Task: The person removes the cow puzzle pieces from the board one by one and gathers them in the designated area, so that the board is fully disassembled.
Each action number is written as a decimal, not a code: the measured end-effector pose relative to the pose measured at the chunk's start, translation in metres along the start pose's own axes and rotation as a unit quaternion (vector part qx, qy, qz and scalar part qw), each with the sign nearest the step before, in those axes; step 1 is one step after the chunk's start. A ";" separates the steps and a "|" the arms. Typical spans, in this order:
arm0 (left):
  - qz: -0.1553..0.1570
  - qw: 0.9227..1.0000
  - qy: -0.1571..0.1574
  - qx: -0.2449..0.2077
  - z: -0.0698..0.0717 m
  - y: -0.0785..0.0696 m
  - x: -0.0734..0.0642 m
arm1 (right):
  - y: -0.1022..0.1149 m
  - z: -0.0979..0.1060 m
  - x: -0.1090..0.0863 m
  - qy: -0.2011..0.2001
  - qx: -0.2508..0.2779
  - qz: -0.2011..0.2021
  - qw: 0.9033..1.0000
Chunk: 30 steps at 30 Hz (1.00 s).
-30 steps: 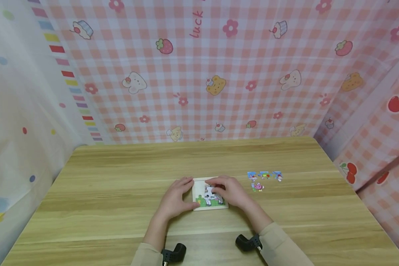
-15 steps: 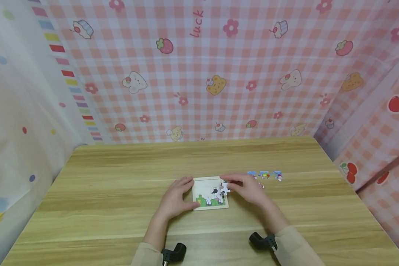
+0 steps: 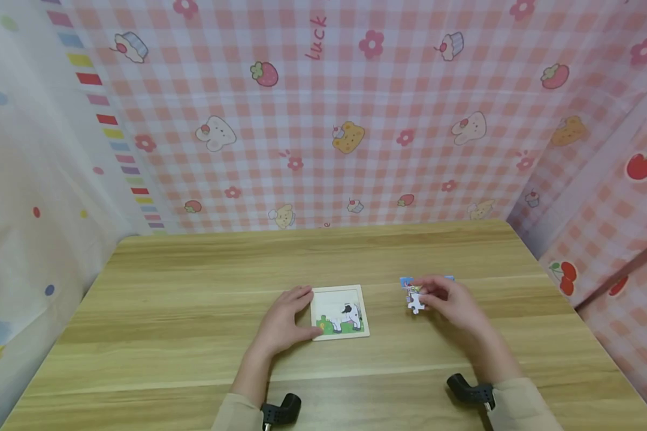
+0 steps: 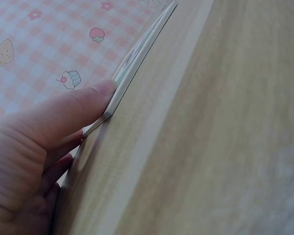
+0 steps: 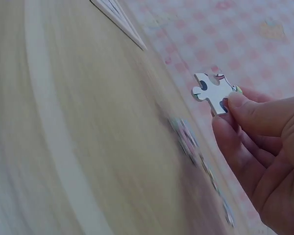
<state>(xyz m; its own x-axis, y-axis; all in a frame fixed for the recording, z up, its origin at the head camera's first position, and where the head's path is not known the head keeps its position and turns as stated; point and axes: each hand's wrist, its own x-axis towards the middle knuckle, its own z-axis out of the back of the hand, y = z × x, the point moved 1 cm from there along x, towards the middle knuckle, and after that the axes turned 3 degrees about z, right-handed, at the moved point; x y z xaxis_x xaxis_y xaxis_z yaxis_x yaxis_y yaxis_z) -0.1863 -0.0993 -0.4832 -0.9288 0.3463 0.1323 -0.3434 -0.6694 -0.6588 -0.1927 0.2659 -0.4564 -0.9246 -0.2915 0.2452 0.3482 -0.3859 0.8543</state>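
Observation:
A square wooden puzzle board [image 3: 336, 305] lies on the table with part of a black-and-white cow and green grass filled along its lower side. My left hand [image 3: 287, 320] holds it by the left edge, thumb at the near corner and fingers at the far one; in the left wrist view the thumb [image 4: 83, 105] presses on the rim. Off to the right of the board, my right hand [image 3: 453, 302] pinches a mostly white puzzle piece [image 5: 215, 92] between thumb and forefinger, raised above the table. Loose pieces [image 5: 186, 142] lie beneath and beside it, partly hidden by the hand.
The wood-grain table [image 3: 194, 275] reaches back to a pink checked cloth [image 3: 302, 120] at the far side. A white dotted cloth [image 3: 43, 179] hangs on the left. Black camera mounts [image 3: 283, 410] sit at both wrists.
My right hand has moved right, away from the board, carrying the white puzzle piece over to the loose pieces. The left hand has stayed at the board's left edge.

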 end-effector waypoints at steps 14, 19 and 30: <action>0.000 1.000 -0.001 -0.003 0.000 0.000 0.000 | -0.023 0.030 -0.015 -0.023 -0.050 -0.061 0.997; 0.003 1.000 0.000 -0.003 0.000 0.000 -0.001 | -0.029 0.030 -0.015 -0.032 -0.083 -0.059 0.994; 0.002 1.000 0.000 0.000 -0.001 0.001 0.000 | -0.031 0.029 -0.014 -0.053 -0.166 -0.046 0.984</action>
<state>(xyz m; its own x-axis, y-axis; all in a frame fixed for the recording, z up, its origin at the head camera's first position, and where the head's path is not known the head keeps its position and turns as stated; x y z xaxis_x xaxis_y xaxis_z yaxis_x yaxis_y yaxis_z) -0.1862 -0.0995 -0.4845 -0.9304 0.3428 0.1297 -0.3393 -0.6715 -0.6588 -0.1945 0.3073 -0.4730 -0.9592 -0.1567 0.2354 0.2779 -0.6759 0.6826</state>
